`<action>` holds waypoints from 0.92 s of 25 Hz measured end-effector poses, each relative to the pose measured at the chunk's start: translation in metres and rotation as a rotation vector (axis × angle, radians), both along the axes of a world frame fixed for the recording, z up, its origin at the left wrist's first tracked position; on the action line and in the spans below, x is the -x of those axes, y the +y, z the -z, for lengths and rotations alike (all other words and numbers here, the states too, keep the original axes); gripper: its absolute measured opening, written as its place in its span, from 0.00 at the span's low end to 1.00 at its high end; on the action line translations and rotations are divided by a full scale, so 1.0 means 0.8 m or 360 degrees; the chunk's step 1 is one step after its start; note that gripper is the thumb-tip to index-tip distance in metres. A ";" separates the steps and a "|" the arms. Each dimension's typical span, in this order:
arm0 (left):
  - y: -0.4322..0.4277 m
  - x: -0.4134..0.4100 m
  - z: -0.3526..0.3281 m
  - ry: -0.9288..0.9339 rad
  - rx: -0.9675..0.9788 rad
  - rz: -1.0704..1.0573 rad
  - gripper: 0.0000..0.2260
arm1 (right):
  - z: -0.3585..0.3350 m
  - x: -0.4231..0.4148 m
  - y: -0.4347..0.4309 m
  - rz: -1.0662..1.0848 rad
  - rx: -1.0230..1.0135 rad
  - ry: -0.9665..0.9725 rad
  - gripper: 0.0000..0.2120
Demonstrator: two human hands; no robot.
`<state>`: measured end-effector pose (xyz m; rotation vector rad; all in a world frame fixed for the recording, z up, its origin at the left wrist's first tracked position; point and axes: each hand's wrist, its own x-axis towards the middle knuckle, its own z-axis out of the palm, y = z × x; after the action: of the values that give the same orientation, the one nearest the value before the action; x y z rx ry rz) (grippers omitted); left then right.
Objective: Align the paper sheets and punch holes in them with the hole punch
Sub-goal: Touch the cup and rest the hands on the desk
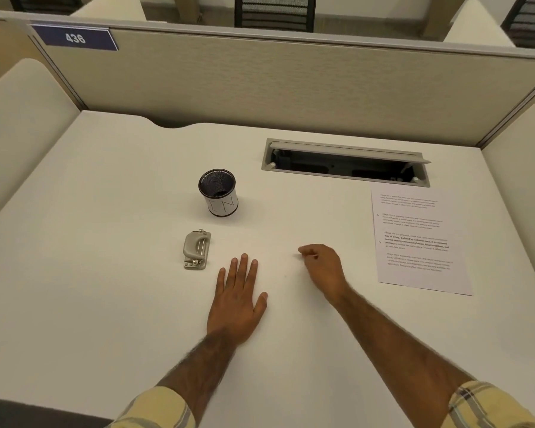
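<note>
Printed paper sheets (420, 242) lie stacked flat at the right side of the white desk (105, 304), text facing up. A small grey hole punch (196, 249) sits left of centre. My left hand (238, 301) rests flat on the desk, palm down, fingers spread, just right of the punch and not touching it. My right hand (323, 267) rests on the desk between the punch and the sheets, fingers curled in, holding nothing that I can see.
A black mesh pen cup (219, 193) with a white label stands behind the punch. An open cable hatch (345, 162) is set into the desk at the back right. Beige partition walls (260, 84) enclose the desk on three sides.
</note>
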<state>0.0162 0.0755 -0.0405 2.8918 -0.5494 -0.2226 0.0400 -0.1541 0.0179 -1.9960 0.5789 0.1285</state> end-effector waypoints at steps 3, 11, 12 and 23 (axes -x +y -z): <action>0.001 0.001 0.001 0.0001 0.0007 -0.0005 0.33 | -0.013 -0.012 -0.007 0.0449 -0.0898 0.0273 0.12; 0.000 -0.001 0.002 0.0000 -0.0013 0.0001 0.33 | -0.007 -0.025 -0.007 -0.0668 0.0928 0.0078 0.11; 0.001 -0.001 0.003 -0.0002 -0.0013 0.0000 0.33 | -0.005 -0.027 -0.004 -0.0767 0.1072 0.0078 0.11; 0.001 -0.001 0.003 0.0017 0.0009 0.0000 0.32 | -0.009 -0.044 0.026 -0.1380 0.1990 0.0000 0.10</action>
<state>0.0173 0.0767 -0.0427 2.8834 -0.5471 -0.2360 0.0754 -0.1336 0.0252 -3.3465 -0.4139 0.3454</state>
